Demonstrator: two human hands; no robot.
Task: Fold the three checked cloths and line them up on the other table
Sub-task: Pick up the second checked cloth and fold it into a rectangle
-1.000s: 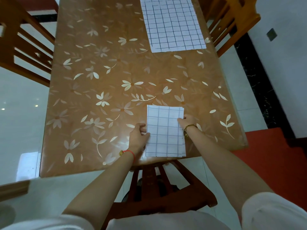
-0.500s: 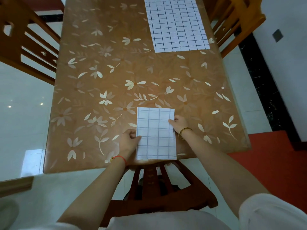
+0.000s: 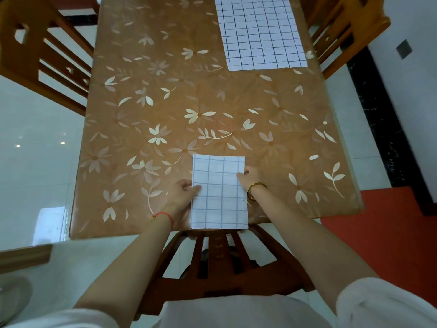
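White sleeves (image 3: pixel 383 306): at the bottom edge, one on each upper arm; both forearms are bare and reach forward to the table.
Near chair (image 3: pixel 222 278): dark wood, with its slatted back between the arms, pushed in under the table's near edge.
Left hand (image 3: pixel 181 194): grasps the left edge of the folded cloth, thumb on top and fingers curled beneath; a red cord (image 3: pixel 165 215) circles the wrist.
Right hand (image 3: pixel 250 176): grasps the right edge of the same cloth, thumb lying on top and fingers curled at the side; a gold bangle (image 3: pixel 256 189) sits on the wrist.
Folded cloth (image 3: pixel 218 195): white with thin blue checks, a neat rectangle held between the two hands. Its near edge reaches the table's rim or goes just past it. Whether it lies on the top or is lifted a little cannot be told.
Table (image 3: pixel 153 102): glossy brown cover with pale flowers and leaves.
Flat cloth (image 3: pixel 260 31): white with darker checks, spread on the table's far right part, well apart from the folded one; its far end is cut off by the frame.
Left chair (image 3: pixel 35 50): wood, beside the table's far half.
Right chair (image 3: pixel 343 31): lighter wood, beside the flat cloth's corner of the table.
Floor (image 3: pixel 35 138): pale glossy tiles at the left, a red area (image 3: pixel 378 233) at the near right.
Wall (image 3: pixel 413 79): white, on the right, with a black band at its foot.
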